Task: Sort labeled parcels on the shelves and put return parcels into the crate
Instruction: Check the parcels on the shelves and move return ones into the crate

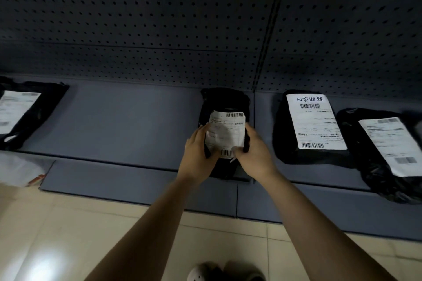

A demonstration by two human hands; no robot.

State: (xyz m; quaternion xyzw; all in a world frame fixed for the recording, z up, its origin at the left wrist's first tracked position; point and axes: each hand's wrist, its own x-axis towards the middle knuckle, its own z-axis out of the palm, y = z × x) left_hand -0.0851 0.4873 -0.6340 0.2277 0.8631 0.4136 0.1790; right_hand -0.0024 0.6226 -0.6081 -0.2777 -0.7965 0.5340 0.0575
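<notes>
A black bagged parcel [225,100] with a white barcode label lies on the low grey shelf [118,121] in the middle of the view. My left hand [197,150] grips its left side, fingers curled over the label's edge. My right hand [254,150] grips its right side, thumb on the label's lower corner. To the right lies a black parcel [283,134] whose white label carries handwritten characters at its far end. Another black labeled parcel [370,166] lies at the far right, and one more [43,102] at the far left.
A dark perforated back panel [159,18] rises behind the shelf. The shelf's front ledge [137,180] juts out over a beige tiled floor [57,235]. A pale bag [18,169] sits at the left edge. A light shoe [201,272] shows at the bottom.
</notes>
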